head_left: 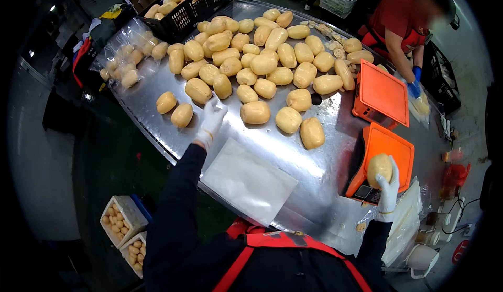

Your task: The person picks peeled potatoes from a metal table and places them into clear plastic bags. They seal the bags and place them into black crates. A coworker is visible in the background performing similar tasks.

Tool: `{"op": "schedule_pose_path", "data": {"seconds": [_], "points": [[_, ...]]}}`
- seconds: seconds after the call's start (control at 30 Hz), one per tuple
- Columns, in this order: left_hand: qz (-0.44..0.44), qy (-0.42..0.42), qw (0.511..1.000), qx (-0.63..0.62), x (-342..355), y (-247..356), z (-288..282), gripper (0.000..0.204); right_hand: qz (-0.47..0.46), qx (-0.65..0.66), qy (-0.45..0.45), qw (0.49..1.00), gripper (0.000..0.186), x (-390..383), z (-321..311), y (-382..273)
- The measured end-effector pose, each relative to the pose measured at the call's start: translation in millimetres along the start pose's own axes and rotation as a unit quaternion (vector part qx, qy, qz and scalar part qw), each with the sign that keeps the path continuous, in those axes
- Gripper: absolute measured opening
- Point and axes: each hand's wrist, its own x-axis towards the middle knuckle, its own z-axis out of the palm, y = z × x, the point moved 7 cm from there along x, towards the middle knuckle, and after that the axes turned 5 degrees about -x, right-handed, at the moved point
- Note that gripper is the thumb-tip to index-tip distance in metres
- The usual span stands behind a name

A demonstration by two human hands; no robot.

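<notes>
My right hand [389, 188], in a white glove, grips a pale yellow lotus root piece [379, 169] over the orange tray of a scale [396, 148]. My left hand [212, 118], also gloved in white, reaches over the steel table with its fingers apart and nothing held. Its fingertips are close to a plump lotus root piece [198, 90]; whether they touch it I cannot tell. Two smaller lotus root pieces lie left of that hand, one of them the nearer piece [182, 115]. A stack of clear plastic bags [249, 179] lies flat in front of me.
Many lotus root pieces [264, 64] cover the table's far half. Filled clear bags [128, 61] and a black crate [183, 17] stand at the far left. Another orange-topped scale [382, 93] is on the right. A co-worker [395, 27] with blue gloves handles a bag there. White foam boxes [121, 216] sit lower left.
</notes>
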Motion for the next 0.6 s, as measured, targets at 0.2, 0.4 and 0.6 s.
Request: {"op": "schedule_pose_path", "data": {"seconds": [0.2, 0.4, 0.6], "points": [[0.081, 0.103, 0.966, 0.222, 95.5, 13.3, 21.3, 0.087, 0.084, 0.065, -0.114, 0.988, 0.084, -22.3, 115.7, -1.4], [0.044, 0.100, 0.991, 0.082, 118.4, -27.9, 3.2, 0.073, 0.064, -0.176, -0.163, 0.969, 0.093, -27.6, 166.4, 53.3], [-0.201, -0.166, 0.720, -0.643, 16.9, 10.6, 39.3, 0.053, 0.019, -0.374, -0.139, 0.917, 0.101, -50.1, 148.7, 63.9]]}}
